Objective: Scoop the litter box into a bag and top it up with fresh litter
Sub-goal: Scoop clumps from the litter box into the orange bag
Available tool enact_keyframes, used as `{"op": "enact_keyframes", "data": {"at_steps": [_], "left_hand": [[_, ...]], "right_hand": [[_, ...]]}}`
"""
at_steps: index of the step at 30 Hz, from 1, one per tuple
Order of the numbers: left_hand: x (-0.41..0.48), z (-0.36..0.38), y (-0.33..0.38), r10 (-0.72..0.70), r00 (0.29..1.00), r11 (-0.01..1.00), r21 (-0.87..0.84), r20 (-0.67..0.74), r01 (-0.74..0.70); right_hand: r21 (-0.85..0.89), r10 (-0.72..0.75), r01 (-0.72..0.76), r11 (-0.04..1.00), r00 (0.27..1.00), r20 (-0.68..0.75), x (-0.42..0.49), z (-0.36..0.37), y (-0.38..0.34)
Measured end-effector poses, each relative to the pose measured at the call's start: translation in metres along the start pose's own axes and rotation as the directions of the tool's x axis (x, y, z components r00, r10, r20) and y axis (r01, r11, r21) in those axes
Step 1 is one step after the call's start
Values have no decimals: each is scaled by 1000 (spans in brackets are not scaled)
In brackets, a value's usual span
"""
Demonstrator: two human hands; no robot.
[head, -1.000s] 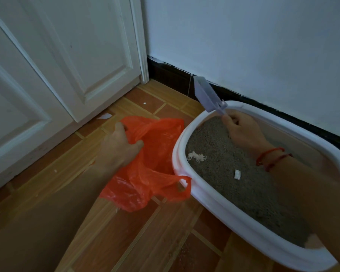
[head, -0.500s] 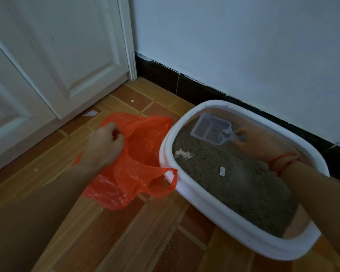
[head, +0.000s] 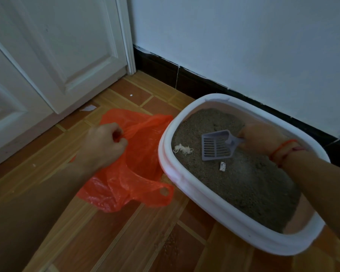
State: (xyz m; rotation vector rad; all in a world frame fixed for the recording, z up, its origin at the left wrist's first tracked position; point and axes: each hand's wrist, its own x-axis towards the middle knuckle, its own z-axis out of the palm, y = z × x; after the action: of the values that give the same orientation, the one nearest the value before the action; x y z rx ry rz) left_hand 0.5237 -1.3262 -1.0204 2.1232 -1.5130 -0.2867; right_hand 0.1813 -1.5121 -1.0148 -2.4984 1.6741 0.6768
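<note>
A white litter box (head: 186, 181) full of grey litter (head: 243, 177) stands on the floor against the wall. My right hand (head: 261, 138) grips the handle of a pale slotted scoop (head: 216, 146), whose blade lies low over the litter near the box's left end. A white stringy clump (head: 183, 149) lies just left of the scoop and a small white piece (head: 222, 166) just below it. An orange plastic bag (head: 137, 169) lies on the floor left of the box. My left hand (head: 104, 144) pinches the bag's upper edge.
A white panelled door (head: 47, 61) closes off the left side, with its frame beside a black skirting (head: 204, 83) under the pale wall. Paper scraps (head: 87, 108) and spilled litter grains (head: 169, 244) lie on the brown tiled floor.
My right hand has brought the scoop from above the box's far rim down onto the litter, blade turned towards the clump. My left hand has closed its fingers on the bag's edge.
</note>
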Motion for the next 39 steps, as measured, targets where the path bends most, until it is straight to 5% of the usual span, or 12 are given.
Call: {"op": "enact_keyframes", "data": {"at_steps": [8, 25, 39], "left_hand": [[-3, 3, 1, 38, 999, 999, -7, -28, -38], [-4, 7, 3, 45, 999, 997, -68, -1, -45], [-5, -5, 2, 29, 999, 1000, -8, -31, -29]], "right_hand": [[-20, -65, 64, 998, 997, -51, 2, 7, -49], [492, -116, 80, 867, 992, 44, 15, 50, -65], [613, 21, 48, 789, 994, -106, -15, 24, -14]]}}
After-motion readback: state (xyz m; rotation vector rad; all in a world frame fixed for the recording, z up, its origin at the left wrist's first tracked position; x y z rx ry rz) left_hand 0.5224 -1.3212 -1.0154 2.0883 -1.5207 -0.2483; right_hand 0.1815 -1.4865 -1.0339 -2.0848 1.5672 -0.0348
